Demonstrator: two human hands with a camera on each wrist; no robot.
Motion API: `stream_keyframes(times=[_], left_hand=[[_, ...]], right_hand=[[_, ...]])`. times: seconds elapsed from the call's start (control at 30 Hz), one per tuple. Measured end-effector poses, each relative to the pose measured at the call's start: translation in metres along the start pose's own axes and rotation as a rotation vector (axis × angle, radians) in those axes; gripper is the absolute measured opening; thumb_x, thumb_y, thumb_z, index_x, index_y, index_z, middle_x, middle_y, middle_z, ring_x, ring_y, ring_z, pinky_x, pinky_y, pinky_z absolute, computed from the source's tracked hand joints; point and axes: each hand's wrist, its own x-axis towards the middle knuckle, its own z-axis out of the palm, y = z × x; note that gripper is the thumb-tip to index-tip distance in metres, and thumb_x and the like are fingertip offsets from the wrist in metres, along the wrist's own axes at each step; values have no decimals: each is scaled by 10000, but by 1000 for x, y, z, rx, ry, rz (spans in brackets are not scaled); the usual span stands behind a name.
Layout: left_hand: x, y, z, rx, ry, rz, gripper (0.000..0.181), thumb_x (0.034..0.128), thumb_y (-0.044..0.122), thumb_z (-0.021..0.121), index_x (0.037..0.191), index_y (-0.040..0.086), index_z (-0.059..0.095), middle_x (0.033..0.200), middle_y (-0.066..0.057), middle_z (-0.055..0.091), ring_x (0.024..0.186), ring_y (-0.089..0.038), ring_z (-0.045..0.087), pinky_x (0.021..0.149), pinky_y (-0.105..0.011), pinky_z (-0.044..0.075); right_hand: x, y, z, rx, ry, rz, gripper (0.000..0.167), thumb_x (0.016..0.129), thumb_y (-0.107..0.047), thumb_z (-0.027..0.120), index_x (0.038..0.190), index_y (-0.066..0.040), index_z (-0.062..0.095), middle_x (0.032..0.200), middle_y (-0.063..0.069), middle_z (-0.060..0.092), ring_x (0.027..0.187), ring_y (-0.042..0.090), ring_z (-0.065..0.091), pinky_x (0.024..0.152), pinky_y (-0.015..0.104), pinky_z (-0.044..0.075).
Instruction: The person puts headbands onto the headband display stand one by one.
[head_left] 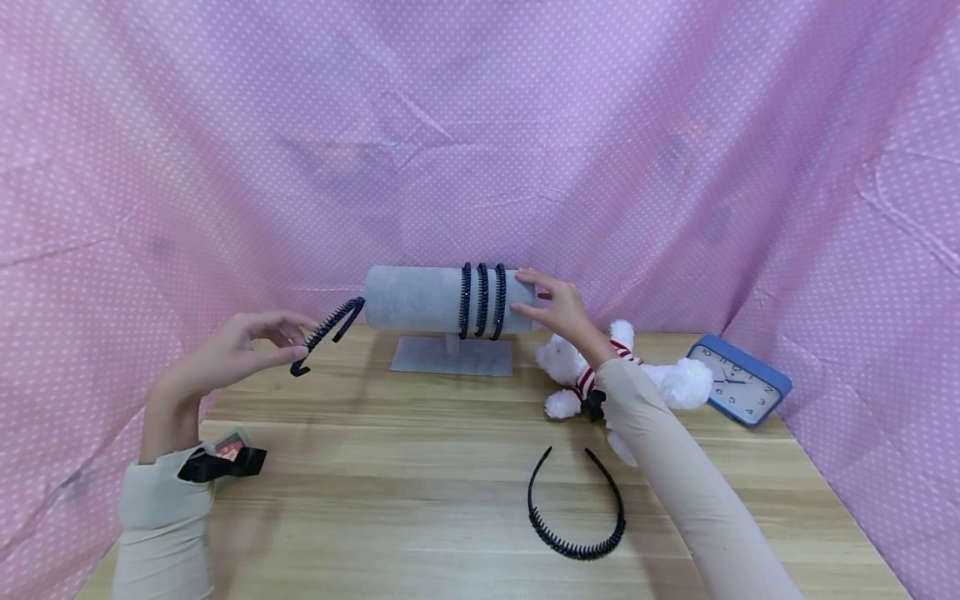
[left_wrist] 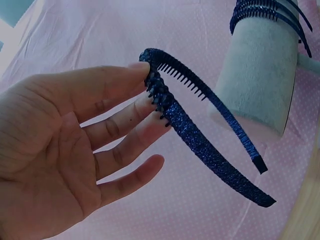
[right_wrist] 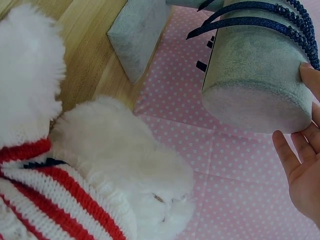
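My left hand (head_left: 243, 350) pinches a dark blue glittery headband (left_wrist: 192, 137) with comb teeth, between thumb and fingertips. The headband's free ends point toward the left end of a grey plush display stand (head_left: 412, 298), a horizontal roll on a flat base. Three similar headbands (head_left: 482, 300) sit side by side around the roll, right of its middle. At the roll's right end, my right hand (head_left: 558, 308) holds on, thumb on the front and fingers over the top. In the right wrist view, part of that hand (right_wrist: 306, 180) lies outside the frame.
Another dark headband (head_left: 577, 550) lies on the wooden table (head_left: 390, 500) at front right. A white plush toy (head_left: 686, 383) in red-striped knit lies partly under the right arm. Beyond it is a blue clock (head_left: 738, 379). Pink dotted cloth (head_left: 480, 125) surrounds the table.
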Motion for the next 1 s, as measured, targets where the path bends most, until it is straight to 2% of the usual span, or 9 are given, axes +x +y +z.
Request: stream_keyframes(times=[0.1, 0.23, 0.33, 0.47, 0.57, 0.7, 1.0], left_hand=[[0, -4, -2, -4, 33, -31, 307, 976, 104, 680, 1282, 93, 662, 994, 29, 721, 860, -64, 659, 741, -212, 516], [3, -15, -1, -47, 97, -38, 307, 971, 76, 678, 1275, 41, 657, 1022, 103, 714, 878, -38, 647, 743, -177, 523], [7, -26, 3, -84, 167, -65, 314, 970, 67, 678, 1281, 26, 656, 1022, 164, 714, 887, -18, 649, 750, -159, 522], [13, -40, 10, -155, 233, -94, 341, 968, 70, 684, 1300, 5, 644, 991, 169, 722, 886, -11, 671, 763, -152, 535], [19, -51, 15, -209, 250, -67, 364, 962, 48, 684, 1311, -35, 624, 982, 164, 723, 877, -15, 681, 758, -142, 539], [26, -60, 23, -231, 295, -38, 378, 954, 35, 691, 1315, -55, 622, 978, 188, 712, 863, 5, 666, 726, -129, 525], [43, -67, 42, -296, 395, -45, 382, 932, -7, 703, 1297, -86, 622, 967, 236, 694, 860, 31, 645, 719, -123, 513]], right_hand=[[1, 0, 0, -5, -1, -2, 525, 867, -132, 820, 1354, -39, 646, 1490, 144, 556, 1377, 331, 542, 1033, 455, 547], [1, -1, -1, -9, -5, 10, 517, 877, -146, 814, 1357, -52, 648, 1494, 134, 555, 1382, 314, 540, 1043, 432, 543], [1, -2, -1, -12, -9, 21, 516, 883, -156, 809, 1363, -62, 646, 1500, 126, 552, 1381, 308, 542, 1050, 419, 539], [0, -2, -1, -8, -14, 25, 516, 885, -159, 807, 1366, -68, 644, 1504, 117, 550, 1383, 308, 539, 1054, 418, 536], [-1, -2, 0, -2, -15, 25, 516, 883, -155, 808, 1365, -65, 645, 1500, 114, 554, 1390, 308, 532, 1052, 419, 537], [-1, -1, 1, -4, -13, 26, 518, 880, -155, 812, 1363, -64, 647, 1496, 110, 559, 1392, 303, 531, 1051, 416, 538], [-1, -3, 0, -5, -13, 20, 522, 878, -139, 812, 1363, -50, 643, 1499, 131, 552, 1378, 319, 542, 1050, 436, 538]])
